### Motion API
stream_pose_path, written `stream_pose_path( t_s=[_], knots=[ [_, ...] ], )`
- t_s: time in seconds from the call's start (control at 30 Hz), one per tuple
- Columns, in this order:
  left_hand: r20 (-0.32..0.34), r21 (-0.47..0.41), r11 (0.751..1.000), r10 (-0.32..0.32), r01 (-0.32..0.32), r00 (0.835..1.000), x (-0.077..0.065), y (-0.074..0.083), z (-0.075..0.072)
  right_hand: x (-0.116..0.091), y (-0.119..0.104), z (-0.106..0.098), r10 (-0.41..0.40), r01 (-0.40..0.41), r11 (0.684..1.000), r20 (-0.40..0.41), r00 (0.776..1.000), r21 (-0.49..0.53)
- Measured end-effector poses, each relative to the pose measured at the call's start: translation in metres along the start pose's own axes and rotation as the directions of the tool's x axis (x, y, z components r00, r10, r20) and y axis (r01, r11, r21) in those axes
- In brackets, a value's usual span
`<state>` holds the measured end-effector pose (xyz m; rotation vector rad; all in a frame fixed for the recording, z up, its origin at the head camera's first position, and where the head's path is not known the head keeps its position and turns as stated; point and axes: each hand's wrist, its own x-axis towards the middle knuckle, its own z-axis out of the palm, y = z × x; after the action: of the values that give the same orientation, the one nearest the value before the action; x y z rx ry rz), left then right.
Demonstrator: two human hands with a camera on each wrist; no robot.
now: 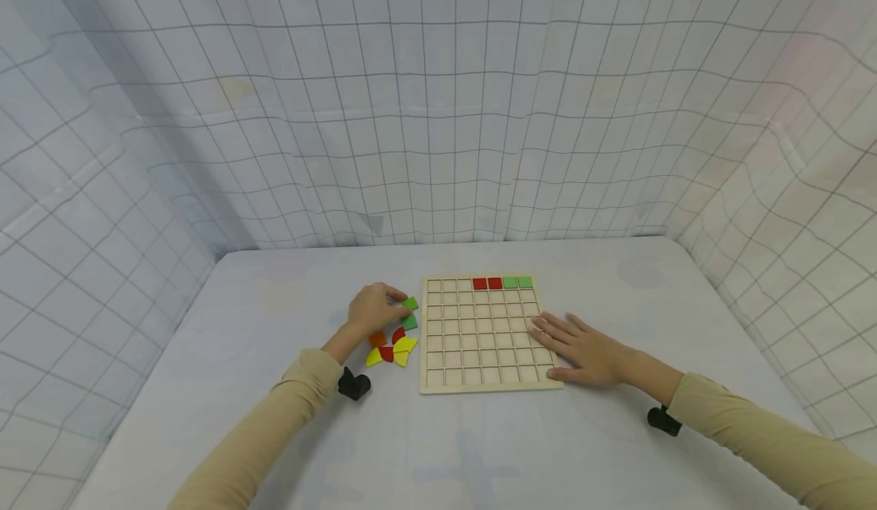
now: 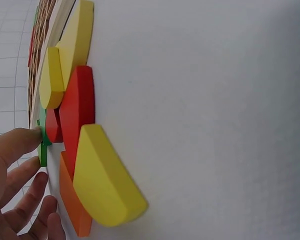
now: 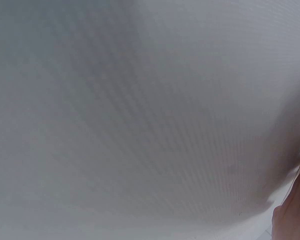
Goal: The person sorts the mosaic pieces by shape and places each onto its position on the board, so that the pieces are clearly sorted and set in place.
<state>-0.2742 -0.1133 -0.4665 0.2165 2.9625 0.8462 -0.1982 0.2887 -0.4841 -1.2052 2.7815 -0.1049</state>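
1. Wooden grid board [image 1: 471, 342], in the head view, lies on the white table [image 1: 384, 449], two red squares [image 1: 479, 284] and two light-green squares [image 1: 510, 283] filling the right end of its far row.
2. Left of it, the left hand [image 1: 372, 308] pinches the far green piece [image 1: 411, 303] between thumb and forefinger; the near green piece [image 1: 410, 323] lies just beside. The right hand [image 1: 585, 354] holds nothing, its spread fingers on the board's right edge.
3. In the left wrist view, yellow pieces [image 2: 106, 180], red pieces [image 2: 79, 110] and an orange piece [image 2: 74, 197] lie near the hand.
4. The right wrist view shows mostly tabletop.
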Motion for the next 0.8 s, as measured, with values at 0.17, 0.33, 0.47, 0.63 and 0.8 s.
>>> stream_pose_path(
  t_s=[0.17, 0.33, 0.47, 0.63, 0.8],
  knots=[
    [-0.006, 0.006, 1.000, -0.004, 0.005, 1.000, 0.0009, -0.0009, 0.0010, 0.0004, -0.0013, -0.0017, 0.010, -0.010, 1.000, 0.019, 1.000, 0.001],
    [-0.012, 0.018, 1.000, 0.000, 0.000, 1.000, 0.0017, -0.0024, 0.0016, 0.0006, -0.0012, -0.0007, 0.004, -0.004, 1.000, 0.009, 1.000, -0.005],
    [-0.025, 0.033, 0.999, 0.012, -0.011, 1.000, 0.0014, -0.0031, 0.0013, 0.0006, -0.0004, 0.0014, -0.018, 0.017, 0.999, -0.026, 1.000, -0.027],
    [-0.047, 0.036, 0.999, 0.022, -0.020, 0.999, 0.0007, -0.0033, -0.0003, 0.0004, 0.0002, 0.0029, -0.035, 0.032, 0.998, -0.049, 0.998, -0.053],
    [-0.057, 0.036, 0.999, 0.029, -0.027, 0.998, 0.0001, -0.0029, -0.0033, 0.0004, -0.0003, 0.0008, -0.027, 0.025, 0.999, -0.033, 0.999, -0.043]
  ],
)
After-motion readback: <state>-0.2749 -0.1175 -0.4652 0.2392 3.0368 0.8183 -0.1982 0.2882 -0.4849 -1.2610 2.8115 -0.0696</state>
